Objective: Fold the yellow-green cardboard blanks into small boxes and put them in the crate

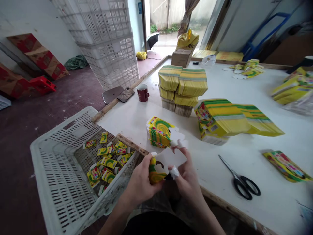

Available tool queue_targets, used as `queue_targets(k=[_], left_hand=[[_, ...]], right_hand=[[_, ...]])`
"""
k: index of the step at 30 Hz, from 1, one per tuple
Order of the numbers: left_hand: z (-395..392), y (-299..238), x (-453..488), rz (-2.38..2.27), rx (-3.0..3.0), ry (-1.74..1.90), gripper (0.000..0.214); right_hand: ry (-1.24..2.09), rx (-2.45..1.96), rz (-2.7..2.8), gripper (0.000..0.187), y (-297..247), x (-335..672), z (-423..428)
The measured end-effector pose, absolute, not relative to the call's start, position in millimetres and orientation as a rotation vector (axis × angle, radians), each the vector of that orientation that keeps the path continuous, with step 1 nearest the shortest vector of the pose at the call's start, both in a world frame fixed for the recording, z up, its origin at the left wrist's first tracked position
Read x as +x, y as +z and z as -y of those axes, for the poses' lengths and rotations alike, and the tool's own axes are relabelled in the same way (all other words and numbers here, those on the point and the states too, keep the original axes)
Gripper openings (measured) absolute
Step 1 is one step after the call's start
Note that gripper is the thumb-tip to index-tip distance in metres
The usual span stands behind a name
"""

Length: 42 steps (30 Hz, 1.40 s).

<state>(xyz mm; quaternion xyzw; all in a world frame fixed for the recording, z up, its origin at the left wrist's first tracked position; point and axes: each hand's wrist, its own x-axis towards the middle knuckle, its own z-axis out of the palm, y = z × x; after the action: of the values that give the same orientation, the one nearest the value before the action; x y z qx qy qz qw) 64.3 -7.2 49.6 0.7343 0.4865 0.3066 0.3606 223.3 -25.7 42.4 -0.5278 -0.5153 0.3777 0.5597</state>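
Observation:
Between my two hands is a small yellow and green carton [156, 173], its white inner flaps turned up. My left hand [141, 181] grips its left side, with the thumb near the top edge. On the other side, my right hand [184, 173] has its fingers and thumb at the white flaps; something whitish is wrapped round the thumb tip. Just beyond the hands lies a short stack of flat yellow cartons [160, 130], white flaps pointing right. Left of me, several small cartons [107, 161] lie in a white plastic basket [56, 179].
Bundled flat cartons stand in a tall stack [183, 85] and a leaning row [225, 117]. Black-handled scissors [241, 182] and a carton sheet [286, 166] lie right. A maroon mug [142, 93] and a phone [125, 95] sit near the wooden table edge. Crates [105, 42] tower behind.

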Motion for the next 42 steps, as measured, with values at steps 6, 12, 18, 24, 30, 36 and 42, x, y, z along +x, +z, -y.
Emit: queue_targets(k=[6, 12, 18, 24, 30, 36, 42], left_hand=[[14, 40, 67, -1.049, 2.102, 0.899, 0.072], [8, 40, 62, -1.077, 1.867, 0.867, 0.061], [4, 29, 62, -1.351, 1.903, 1.022, 0.061], [-1, 45, 44, -1.308, 2.046, 0.801, 0.057], [-8, 66, 36, -1.200, 2.103, 0.720, 0.059], [-11, 71, 40, -1.214, 2.116, 0.764, 0.059], [-4, 56, 48, -1.316, 2.261, 0.802, 0.060]], right_hand=[[1.550, -1.031, 0.967, 0.047, 41, 210, 21], [1.282, -1.051, 1.458, 0.053, 43, 216, 26], [0.838, -1.147, 1.593, 0.049, 25, 218, 28], [0.729, -1.105, 1.865, 0.052, 30, 233, 19], [0.834, -1.044, 2.011, 0.026, 45, 252, 12], [0.895, -1.077, 1.931, 0.045, 48, 246, 16], [1.009, -1.176, 1.587, 0.068, 32, 227, 21]])
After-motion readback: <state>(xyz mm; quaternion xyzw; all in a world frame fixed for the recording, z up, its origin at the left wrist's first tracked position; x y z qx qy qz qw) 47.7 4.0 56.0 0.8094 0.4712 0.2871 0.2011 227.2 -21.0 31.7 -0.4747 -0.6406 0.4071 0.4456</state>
